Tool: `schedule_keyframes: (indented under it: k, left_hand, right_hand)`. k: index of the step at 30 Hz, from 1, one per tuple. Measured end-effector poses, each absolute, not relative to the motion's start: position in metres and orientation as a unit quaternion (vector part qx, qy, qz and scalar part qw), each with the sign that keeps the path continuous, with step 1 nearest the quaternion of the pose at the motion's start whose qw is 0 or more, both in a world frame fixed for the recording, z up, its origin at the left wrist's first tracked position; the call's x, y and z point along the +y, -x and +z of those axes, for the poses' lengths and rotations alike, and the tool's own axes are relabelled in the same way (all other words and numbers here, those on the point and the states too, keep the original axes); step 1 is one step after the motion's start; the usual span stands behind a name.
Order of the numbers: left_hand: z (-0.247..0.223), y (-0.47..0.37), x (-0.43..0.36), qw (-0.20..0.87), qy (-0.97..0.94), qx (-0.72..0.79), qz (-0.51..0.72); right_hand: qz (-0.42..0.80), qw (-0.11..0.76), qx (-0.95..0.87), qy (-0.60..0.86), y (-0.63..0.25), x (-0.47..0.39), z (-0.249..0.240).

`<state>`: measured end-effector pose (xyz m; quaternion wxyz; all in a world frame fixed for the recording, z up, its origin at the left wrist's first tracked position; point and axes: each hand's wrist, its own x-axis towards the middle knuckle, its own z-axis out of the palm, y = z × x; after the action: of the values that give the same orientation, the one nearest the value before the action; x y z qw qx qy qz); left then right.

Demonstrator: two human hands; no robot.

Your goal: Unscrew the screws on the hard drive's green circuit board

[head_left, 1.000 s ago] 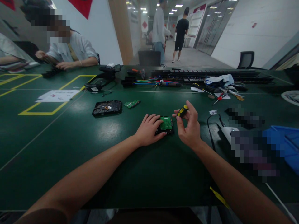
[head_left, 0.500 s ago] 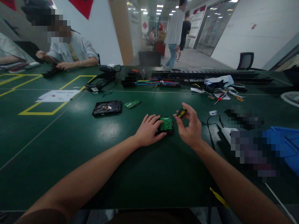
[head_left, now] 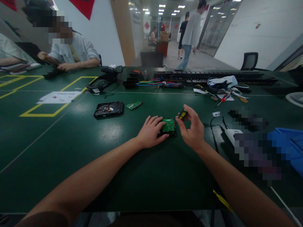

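My left hand [head_left: 151, 131] lies over the left part of a hard drive [head_left: 173, 133], fingers across its far side and thumb along its near edge, gripping it against the table. The drive's green circuit board [head_left: 168, 125] faces up. Between the thumb and fingertips of my right hand [head_left: 193, 127] is the black-and-yellow handle of a screwdriver [head_left: 182, 113], tilted beside the drive's right edge. Its tip is too small to make out. Farther left lie another hard drive [head_left: 109, 109] and a loose green circuit board [head_left: 134, 105].
Coloured cables [head_left: 151, 83] and long black rails [head_left: 213, 77] run along the back of the green table [head_left: 106, 176]. Right of my hand are a red screwdriver [head_left: 222, 100], a black strap [head_left: 214, 135] and a blue bin [head_left: 290, 145]. A co-worker [head_left: 78, 53] sits at far left.
The screwdriver handle has turned slightly in my right fingers. My left hand and the hard drive stay in place. In the background, a walking person has moved right.
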<state>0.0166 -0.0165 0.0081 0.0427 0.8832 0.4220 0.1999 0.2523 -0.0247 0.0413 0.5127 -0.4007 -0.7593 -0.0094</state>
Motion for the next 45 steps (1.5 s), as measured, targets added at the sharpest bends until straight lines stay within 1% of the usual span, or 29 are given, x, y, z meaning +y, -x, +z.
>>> schedule_keyframes:
  k: [5, 8, 14, 25, 29, 34, 37, 39, 43, 45]
  left_hand:
    - [0.0078, -0.0163, -0.0162, 0.047, -0.882, 0.424, 0.202]
    - [0.0089, -0.0168, -0.0169, 0.047, -0.882, 0.424, 0.202]
    - [0.0087, -0.0175, -0.0172, 0.046, -0.881, 0.424, 0.206]
    - [0.0082, -0.0162, -0.0163, 0.045, -0.882, 0.424, 0.201]
    - [0.0095, -0.0167, -0.0166, 0.042, -0.883, 0.423, 0.201]
    - [0.0097, -0.0172, -0.0179, 0.047, -0.881, 0.425, 0.203]
    - [0.0087, -0.0169, -0.0178, 0.048, -0.880, 0.426, 0.204]
    - [0.0081, -0.0166, -0.0173, 0.047, -0.880, 0.425, 0.204]
    - [0.0077, -0.0166, -0.0164, 0.046, -0.881, 0.424, 0.205]
    - [0.0079, -0.0168, -0.0163, 0.046, -0.881, 0.424, 0.205]
  right_hand:
    - [-0.074, 0.499, -0.762, 0.405, -0.2546, -0.0258, 0.0458]
    - [-0.076, 0.494, -0.769, 0.399, -0.2536, -0.0272, 0.0480]
    - [-0.033, 0.509, -0.766, 0.391, -0.2511, -0.0269, 0.0458]
    - [-0.089, 0.517, -0.752, 0.399, -0.2532, -0.0270, 0.0473]
    - [-0.060, 0.518, -0.751, 0.405, -0.2523, -0.0259, 0.0457]
    - [0.060, 0.504, -0.775, 0.376, -0.2493, -0.0291, 0.0450]
    - [0.090, 0.497, -0.784, 0.361, -0.2488, -0.0315, 0.0440]
    - [0.066, 0.504, -0.783, 0.359, -0.2492, -0.0317, 0.0437]
    - [-0.044, 0.528, -0.761, 0.375, -0.2510, -0.0291, 0.0459]
    - [-0.075, 0.524, -0.753, 0.390, -0.2516, -0.0279, 0.0474]
